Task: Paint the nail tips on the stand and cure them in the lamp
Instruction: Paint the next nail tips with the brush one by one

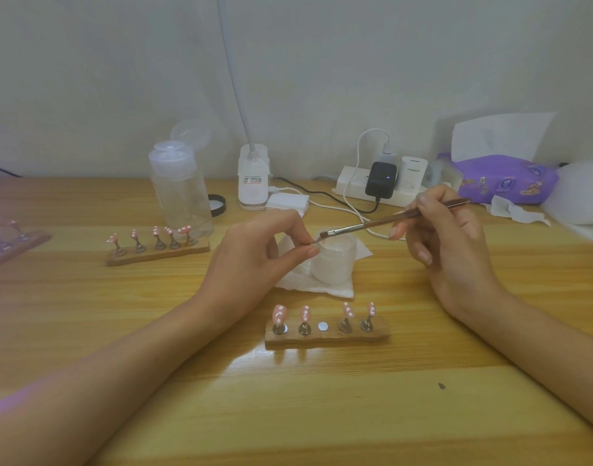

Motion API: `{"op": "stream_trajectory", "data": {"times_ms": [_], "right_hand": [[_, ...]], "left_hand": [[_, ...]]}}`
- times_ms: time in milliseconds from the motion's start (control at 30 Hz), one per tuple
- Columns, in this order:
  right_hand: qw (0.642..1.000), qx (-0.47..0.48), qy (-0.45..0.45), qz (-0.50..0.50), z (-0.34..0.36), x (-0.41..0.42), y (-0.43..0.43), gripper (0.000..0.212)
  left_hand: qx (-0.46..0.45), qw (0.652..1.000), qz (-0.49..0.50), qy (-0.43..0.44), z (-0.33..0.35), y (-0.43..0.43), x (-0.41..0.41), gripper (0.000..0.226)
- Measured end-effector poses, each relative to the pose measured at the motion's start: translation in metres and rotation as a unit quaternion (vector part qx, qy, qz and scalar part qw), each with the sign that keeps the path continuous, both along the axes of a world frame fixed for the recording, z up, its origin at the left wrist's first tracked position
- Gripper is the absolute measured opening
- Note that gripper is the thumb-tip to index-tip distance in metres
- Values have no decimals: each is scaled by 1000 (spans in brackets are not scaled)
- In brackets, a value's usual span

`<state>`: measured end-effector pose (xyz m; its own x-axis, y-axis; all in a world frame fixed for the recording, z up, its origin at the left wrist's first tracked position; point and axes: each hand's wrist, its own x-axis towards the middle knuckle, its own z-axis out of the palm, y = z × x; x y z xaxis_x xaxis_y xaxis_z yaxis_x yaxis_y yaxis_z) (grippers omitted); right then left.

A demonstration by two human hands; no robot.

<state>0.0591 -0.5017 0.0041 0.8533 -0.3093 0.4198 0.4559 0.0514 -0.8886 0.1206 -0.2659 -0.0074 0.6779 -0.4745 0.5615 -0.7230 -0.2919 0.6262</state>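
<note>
Four tips seated, one seat bare: steadying the brush stroke

Four pink nail tips (279,313) stand on the near stand (327,338), and its middle magnet (323,326) is bare. My left hand (254,260) pinches a small piece (313,243) between thumb and forefinger. It is too small to name for certain, but I judge it to be the missing fifth tip. The other fingers are curled under. My right hand (449,243) holds the brush (389,220) pen-fashion, fingers closed round the handle near its back half.

Both hands meet just above the white jar (335,260), which sits on a tissue (308,284) behind the stand.

To do this step well, I would rest both wrists on the table (288,415) and move only the fingers. I would load little gel and draw thin strokes along the tip, not across it (a heavy load would pool at the edges). The pinch should stay low on the piece, clear of wet paint.

The brush's long axis runs from upper right down to lower left, with the bristles pointing at my left fingertips. The stand lies lengthwise left to right across the table, its tips rising from their pegs and leaning slightly away from me. A second stand (157,253) sits well apart to the left
</note>
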Motion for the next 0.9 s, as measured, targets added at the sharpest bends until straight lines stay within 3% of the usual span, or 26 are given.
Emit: {"op": "stream_trajectory", "data": {"times_ms": [300,567,900], "right_hand": [[998,-20,47,-32,-1,2,0,25],[1000,11,8,-18,1,0,-1,27],[999,-24,40,-27,-2,3,-1,25]], "left_hand": [[-1,1000,-1,8,0,0,-1,11],[-2,1000,-4,4,0,0,1,11],[-4,1000,-5,1,-2,0,1,13]]}}
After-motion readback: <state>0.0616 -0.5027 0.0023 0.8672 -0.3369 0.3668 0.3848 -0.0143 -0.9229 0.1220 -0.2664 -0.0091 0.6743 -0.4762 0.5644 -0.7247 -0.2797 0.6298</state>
